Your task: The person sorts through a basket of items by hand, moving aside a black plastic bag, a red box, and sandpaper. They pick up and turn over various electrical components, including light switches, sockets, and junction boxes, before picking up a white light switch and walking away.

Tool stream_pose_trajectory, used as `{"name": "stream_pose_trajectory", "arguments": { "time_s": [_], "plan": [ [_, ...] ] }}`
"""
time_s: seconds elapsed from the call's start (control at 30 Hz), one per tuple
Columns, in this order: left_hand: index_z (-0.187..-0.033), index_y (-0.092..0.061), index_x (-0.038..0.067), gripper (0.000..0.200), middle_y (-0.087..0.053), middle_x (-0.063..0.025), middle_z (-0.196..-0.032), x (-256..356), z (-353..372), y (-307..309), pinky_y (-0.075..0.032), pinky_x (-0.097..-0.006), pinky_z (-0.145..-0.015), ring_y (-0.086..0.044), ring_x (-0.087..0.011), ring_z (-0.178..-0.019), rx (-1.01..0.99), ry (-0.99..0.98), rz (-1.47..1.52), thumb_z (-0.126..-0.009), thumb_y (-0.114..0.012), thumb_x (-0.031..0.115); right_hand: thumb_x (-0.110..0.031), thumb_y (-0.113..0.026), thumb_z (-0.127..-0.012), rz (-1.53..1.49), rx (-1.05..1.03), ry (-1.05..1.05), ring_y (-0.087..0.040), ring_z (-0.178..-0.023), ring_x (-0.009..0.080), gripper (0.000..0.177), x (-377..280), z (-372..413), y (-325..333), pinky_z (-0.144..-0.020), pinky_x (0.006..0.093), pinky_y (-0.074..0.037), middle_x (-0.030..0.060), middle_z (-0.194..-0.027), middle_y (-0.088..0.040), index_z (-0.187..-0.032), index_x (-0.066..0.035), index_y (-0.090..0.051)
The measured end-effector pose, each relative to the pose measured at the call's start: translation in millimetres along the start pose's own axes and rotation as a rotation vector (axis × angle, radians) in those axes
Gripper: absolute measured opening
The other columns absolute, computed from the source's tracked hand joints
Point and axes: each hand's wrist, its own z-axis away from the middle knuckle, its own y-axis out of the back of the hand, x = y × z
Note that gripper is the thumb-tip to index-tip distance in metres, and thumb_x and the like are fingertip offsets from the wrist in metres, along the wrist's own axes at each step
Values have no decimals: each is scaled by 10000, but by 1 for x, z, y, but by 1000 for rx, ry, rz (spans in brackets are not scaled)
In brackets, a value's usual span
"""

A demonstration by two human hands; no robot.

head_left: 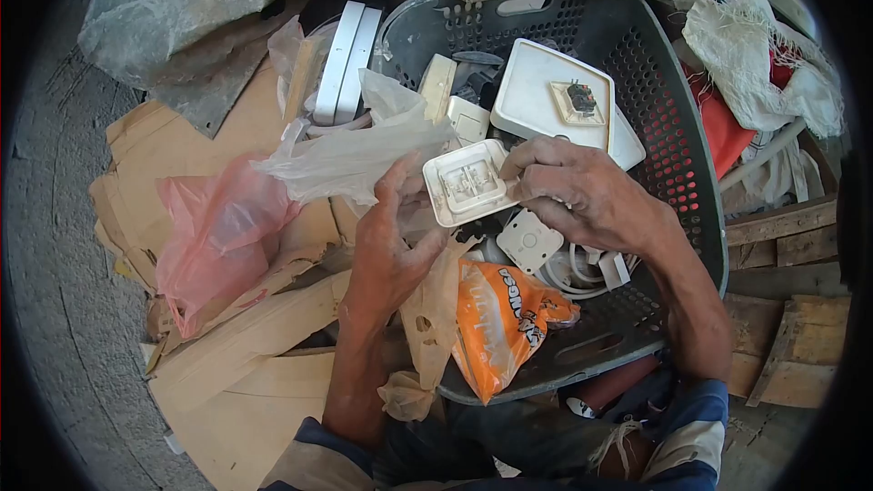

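A square white plastic fitting (469,184), with its recessed side facing up, is held over the dark perforated basket (673,118). My right hand (573,189) pinches its right edge between thumb and fingers. At its left, my left hand (396,241) is curled with thumb and fingers apart, close to the fitting; whether it touches is unclear. Below them in the basket lie a white square plate with holes (529,241) and coiled white cable (573,284). Behind, a large white panel (546,82) carries a small square piece with a dark part (578,102).
An orange bag (496,318) lies at the basket's near edge. Cardboard (236,400), a pink bag (223,236) and clear plastic (336,164) are on the left. White metal bars (348,64) stand behind. Wood pieces (800,336) and a white sack (755,64) are on the right.
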Motion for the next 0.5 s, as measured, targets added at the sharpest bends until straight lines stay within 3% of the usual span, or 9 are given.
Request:
{"name": "stream_pose_trajectory", "arguments": {
  "time_s": [0.07,0.1,0.17,0.2,0.23,0.27,0.37,0.4,0.5],
  "plan": [
    [-1310,-513,82,590,-626,-186,-1210,9,1,-1,-493,-378,-935,-638,-300,-1065,8,-25,53,-783,-773,131,-4,-612,-821,76,80,-1,-597,-827,346,98,10,2,14,-732,442,-475,135,-839,-564,-888,-23,-544],
    [-1327,-504,61,647,-610,-193,-1233,13,1,2,-461,-393,-985,-599,-304,-1144,-92,28,-79,-754,-798,128,-30,-669,-804,193,2,-98,-628,-882,318,125,9,5,29,-767,414,-509,125,-898,-628,-906,-7,-601],
    [-1343,-494,41,705,-594,-199,-1256,6,4,4,-430,-408,-1035,-560,-308,-1223,-214,77,-197,-725,-822,124,-86,-682,-804,253,-120,-259,-625,-867,323,141,13,15,46,-764,429,-495,130,-848,-625,-888,-9,-601],
    [-1328,-522,62,683,-596,-186,-1263,-1,6,5,-431,-410,-1030,-566,-321,-1207,-309,-25,-349,-725,-827,163,-86,-682,-804,254,-123,-282,-625,-867,323,141,11,19,52,-764,429,-495,130,-848,-625,-888,-9,-601],
    [-1312,-549,83,661,-597,-173,-1271,-3,8,2,-433,-411,-1024,-571,-334,-1191,-399,-131,-502,-725,-831,201,-131,-695,-807,264,-271,-430,-629,-887,327,173,10,22,57,-791,432,-496,136,-847,-634,-906,-11,-618],
    [-1202,-641,102,521,-632,-153,-1225,0,12,0,-440,-418,-1005,-592,-322,-1144,-407,68,-461,-736,-822,250,-176,-708,-810,268,-419,-574,-633,-908,332,211,9,25,58,-817,434,-497,142,-847,-643,-923,-14,-635],
    [-1109,-661,69,363,-654,-142,-1092,-29,20,4,-478,-394,-913,-617,-321,-1018,-462,-121,-692,-798,-758,231,-243,-729,-813,552,-385,-649,-635,-966,342,304,6,34,36,-880,434,-497,146,-914,-663,-1019,-32,-659],
    [-1109,-661,69,363,-654,-142,-1092,-27,18,5,-478,-394,-913,-617,-321,-1018,-473,-118,-692,-798,-758,231,-269,-738,-818,642,-360,-638,-623,-1042,349,399,4,34,26,-921,429,-495,163,-993,-662,-1136,-48,-636],
    [-1030,-678,44,257,-653,-133,-999,-12,7,7,-491,-381,-842,-618,-309,-913,-496,13,-627,-823,-720,190,-283,-747,-807,367,-348,-530,-609,-1066,369,521,23,28,-9,-929,450,-491,184,-1082,-635,-1243,-63,-565]
  ]
}}
